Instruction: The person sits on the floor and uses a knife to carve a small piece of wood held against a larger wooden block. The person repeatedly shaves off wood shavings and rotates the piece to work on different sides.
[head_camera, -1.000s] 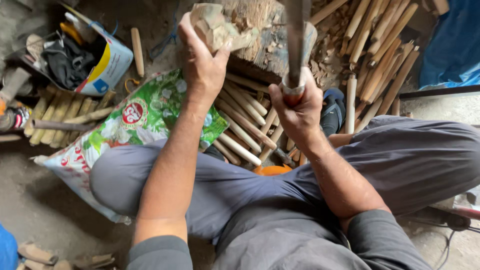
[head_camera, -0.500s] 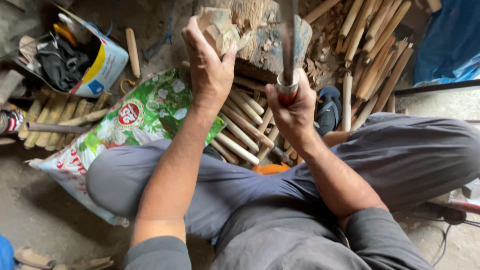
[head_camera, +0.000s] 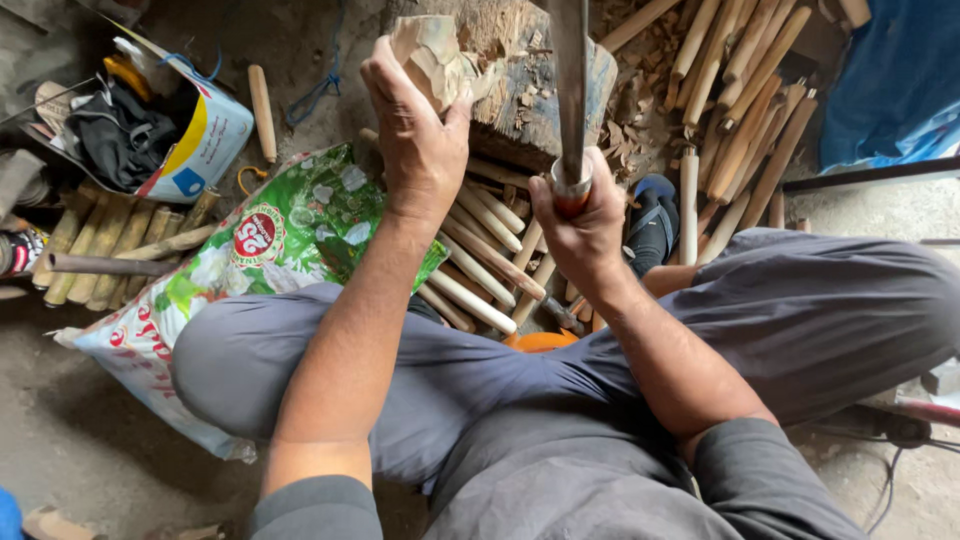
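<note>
The left hand (head_camera: 418, 140) is wrapped tight around a rough chunk of wood (head_camera: 432, 58), holding it on end at the near edge of the chopping block (head_camera: 520, 95), fingers closed over its upper part. The right hand (head_camera: 582, 222) is clenched on the handle of a long chopping blade (head_camera: 570, 80), whose flat steel rises straight up toward the camera and runs out of the top of the picture. From where I stand, a clean cut would call for the chunk to sit firmly on the block, the left fingers kept well back from the line of the blade, and short, controlled strokes that shave rather than split. Just below the hands, between the knees, lies a bundle of peeled round sticks (head_camera: 480, 262); more unpeeled sticks (head_camera: 740, 110) are stacked to the right of the block, with chips and shavings scattered around. A printed green and white sack (head_camera: 250, 250) is spread under the left leg, and an open carton (head_camera: 190, 140) of dark odds and ends sits beyond it. The blade's tip and edge are cut off, so its full shape cannot be told, and the foot of the chunk is hidden behind the hand. An orange thing (head_camera: 540, 341) by the knee is mostly covered.
</note>
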